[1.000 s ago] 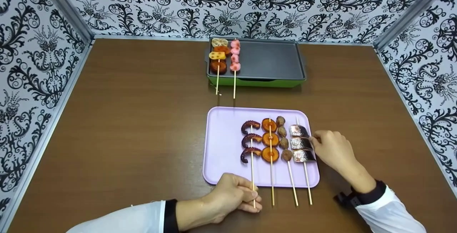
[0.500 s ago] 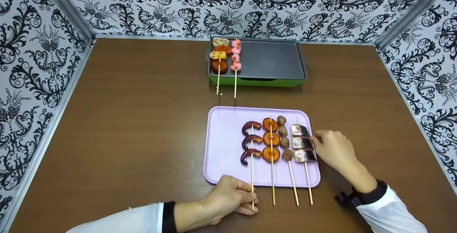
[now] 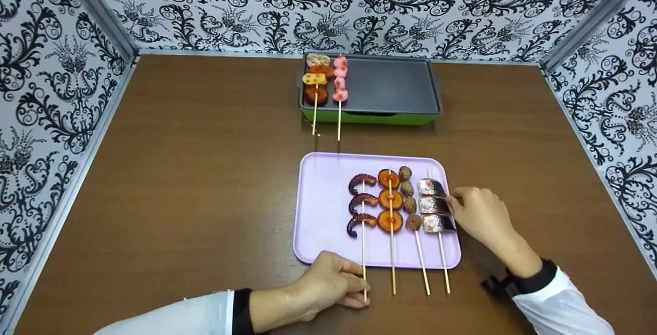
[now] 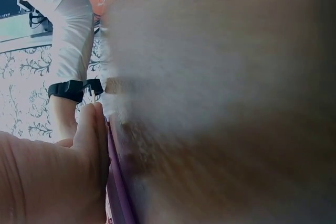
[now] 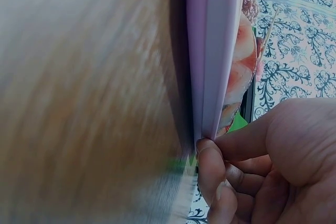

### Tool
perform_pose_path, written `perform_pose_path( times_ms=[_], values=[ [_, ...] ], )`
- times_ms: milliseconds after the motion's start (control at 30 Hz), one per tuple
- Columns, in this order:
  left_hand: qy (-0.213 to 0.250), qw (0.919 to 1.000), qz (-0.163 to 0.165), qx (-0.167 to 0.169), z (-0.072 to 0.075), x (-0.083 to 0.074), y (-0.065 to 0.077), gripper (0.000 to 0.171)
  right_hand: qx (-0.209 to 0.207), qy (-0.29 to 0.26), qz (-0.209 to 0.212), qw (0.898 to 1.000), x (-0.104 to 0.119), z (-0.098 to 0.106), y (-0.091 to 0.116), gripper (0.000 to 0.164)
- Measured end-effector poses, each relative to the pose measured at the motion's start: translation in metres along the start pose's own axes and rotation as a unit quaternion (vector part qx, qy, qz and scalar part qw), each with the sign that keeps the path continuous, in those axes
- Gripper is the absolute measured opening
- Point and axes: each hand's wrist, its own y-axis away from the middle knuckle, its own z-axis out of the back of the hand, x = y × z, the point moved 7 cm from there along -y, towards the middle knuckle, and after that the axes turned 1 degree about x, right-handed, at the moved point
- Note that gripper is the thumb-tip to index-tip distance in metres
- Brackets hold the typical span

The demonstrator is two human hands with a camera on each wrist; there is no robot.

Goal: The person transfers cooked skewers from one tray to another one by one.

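Note:
In the head view, my left hand [image 3: 331, 283] pinches the lower stick of a skewer of octopus tentacles [image 3: 363, 219], whose dark curled pieces overlap the lilac tray [image 3: 322, 196]. At the tray's right side, my right hand [image 3: 480, 214] grips the rim between thumb and curled fingers, as the right wrist view shows close up at the tray edge [image 5: 212, 77]. Right of the tentacles lie a skewer of orange round slices [image 3: 390, 200], one of small brown balls [image 3: 409, 204] and one of silvery-skinned fish pieces [image 3: 435, 205]. The left wrist view shows mainly the hand's side.
Behind the tray stands a green grill [image 3: 385, 118] with a dark plate [image 3: 390, 83]. On its left part lie a mixed skewer [image 3: 314, 79] and a skewer of pink pieces [image 3: 340, 78], sticks jutting over the front. Patterned walls [image 3: 328, 12] enclose the brown table [image 3: 205, 171].
My left hand has shifted slightly left with the lower end of the octopus skewer's stick. The right hand has stayed at the tray's rim.

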Motion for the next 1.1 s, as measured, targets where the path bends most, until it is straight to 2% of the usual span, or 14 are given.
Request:
perform_pose_path(
  times_ms=[167, 300, 400, 467, 533, 600, 700, 833, 867, 900, 933, 967, 1000, 1100],
  values=[
    [-0.035, 0.9989, -0.01, 0.029, 0.001, -0.002, 0.002, 0.015, -0.001, 0.004, 0.002, 1.0, 0.001, 0.0, 0.0, 0.011],
    [-0.109, 0.9922, -0.024, 0.056, 0.003, -0.007, 0.007, 0.009, -0.003, 0.004, 0.001, 1.0, 0.0, 0.0, 0.001, 0.011],
    [-0.175, 0.981, -0.063, 0.054, 0.005, -0.019, 0.012, 0.01, -0.004, 0.003, 0.004, 1.0, 0.001, 0.001, 0.0, 0.012],
    [-0.234, 0.9646, -0.117, 0.036, 0.007, -0.032, 0.015, 0.012, -0.003, 0.003, 0.004, 1.0, 0.001, 0.001, 0.0, 0.012],
    [-0.3, 0.9347, -0.191, 0.009, 0.008, -0.048, 0.018, 0.015, -0.005, 0.002, 0.005, 1.0, 0.001, 0.001, 0.0, 0.012],
    [-0.363, 0.8912, -0.271, -0.024, 0.008, -0.064, 0.023, 0.017, -0.006, 0.002, 0.007, 1.0, 0.001, 0.001, 0.0, 0.012],
    [-0.445, 0.8054, -0.384, -0.079, 0.005, -0.087, 0.03, 0.017, -0.007, 0.0, 0.01, 1.0, 0.002, 0.002, 0.0, 0.012],
    [-0.533, 0.6831, -0.477, -0.148, 0.0, -0.113, 0.031, 0.019, -0.007, 0.0, 0.012, 1.0, 0.002, 0.002, 0.0, 0.011],
    [-0.548, 0.658, -0.49, -0.163, -0.001, -0.119, 0.029, 0.02, -0.007, 0.0, 0.01, 1.0, 0.002, 0.002, 0.0, 0.011],
    [-0.559, 0.639, -0.499, -0.176, -0.001, -0.126, 0.026, 0.022, -0.006, 0.001, 0.009, 1.0, 0.002, 0.003, 0.0, 0.011],
    [-0.568, 0.6232, -0.504, -0.189, -0.002, -0.132, 0.022, 0.024, -0.007, 0.001, 0.008, 1.0, 0.001, 0.003, 0.0, 0.011],
    [-0.574, 0.613, -0.505, -0.199, -0.002, -0.138, 0.018, 0.027, -0.007, 0.001, 0.006, 1.0, 0.001, 0.002, 0.0, 0.011],
    [-0.577, 0.6092, -0.502, -0.208, -0.001, -0.144, 0.012, 0.032, -0.008, 0.001, 0.005, 1.0, 0.001, 0.002, 0.0, 0.011],
    [-0.581, 0.6169, -0.477, -0.231, 0.003, -0.163, -0.005, 0.048, -0.008, -0.001, 0.005, 1.0, 0.001, 0.002, 0.0, 0.011]
  ],
)
